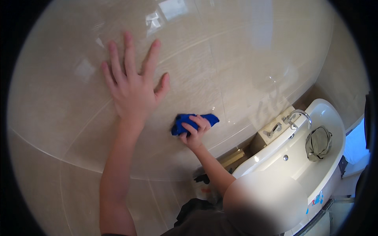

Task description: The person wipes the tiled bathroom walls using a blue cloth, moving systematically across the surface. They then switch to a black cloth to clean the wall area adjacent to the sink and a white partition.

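Note:
My left hand (136, 88) lies flat against the glossy beige tiled wall (208, 70), fingers spread, holding nothing. Lower and to its right, my right hand (195, 133) is closed around a bunched blue cloth (184, 122) pressed on the same wall. One end of the cloth sticks out past my fingers on the right. A pale blurred patch covers the area beside my right upper arm.
To the right stands a white bathtub (252, 167) with a chrome faucet (297, 116) and a lever handle (274, 129) on its ledge. A grey-green crumpled fabric item (319, 143) lies inside. Partly hidden things sit between the tub and the wall.

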### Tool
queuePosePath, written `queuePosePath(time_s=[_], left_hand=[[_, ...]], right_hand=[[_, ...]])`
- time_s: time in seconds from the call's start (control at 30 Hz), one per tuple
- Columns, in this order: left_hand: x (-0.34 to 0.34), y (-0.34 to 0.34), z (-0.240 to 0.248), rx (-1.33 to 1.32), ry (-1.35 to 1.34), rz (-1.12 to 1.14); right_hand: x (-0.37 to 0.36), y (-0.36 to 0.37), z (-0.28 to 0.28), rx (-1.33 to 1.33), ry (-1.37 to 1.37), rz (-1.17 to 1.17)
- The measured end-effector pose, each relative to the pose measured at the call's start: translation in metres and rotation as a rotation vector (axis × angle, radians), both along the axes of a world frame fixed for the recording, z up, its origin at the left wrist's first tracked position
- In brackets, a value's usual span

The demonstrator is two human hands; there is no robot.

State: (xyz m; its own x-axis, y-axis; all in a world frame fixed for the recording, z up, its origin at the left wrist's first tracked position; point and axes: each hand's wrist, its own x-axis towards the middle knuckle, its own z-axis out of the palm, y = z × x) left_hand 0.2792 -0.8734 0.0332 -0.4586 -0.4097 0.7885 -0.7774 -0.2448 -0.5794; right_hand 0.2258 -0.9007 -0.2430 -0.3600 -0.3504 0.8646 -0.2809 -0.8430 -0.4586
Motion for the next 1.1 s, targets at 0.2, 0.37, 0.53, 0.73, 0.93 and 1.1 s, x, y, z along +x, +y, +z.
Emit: queuePosePath(time_s=[0.2, 0.37, 0.53, 0.73, 0.93, 1.1], left_hand=[[-0.005, -0.007, -0.004, 0.034, 0.045, -0.032], [-0.006, -0.008, -0.006, 0.023, 0.058, -0.062], [-0.007, -0.006, -0.008, 0.067, 0.08, -0.068], [-0.01, -0.011, -0.007, 0.248, 0.023, -0.149], [-0.062, -0.046, 0.017, 0.33, 0.047, -0.291], [-0.064, -0.055, 0.011, 0.211, -0.027, -0.12]], right_hand=[[-0.097, -0.095, 0.166, -0.232, 0.11, -0.182], [-0.185, -0.179, 0.288, -0.183, -0.137, -0.335], [-0.156, -0.162, 0.274, -0.212, -0.178, -0.403], [-0.075, -0.085, 0.175, -0.199, 0.083, -0.149], [-0.135, -0.128, 0.196, -0.267, 0.246, -0.187], [-0.195, -0.19, 0.27, -0.232, -0.001, -0.32]])
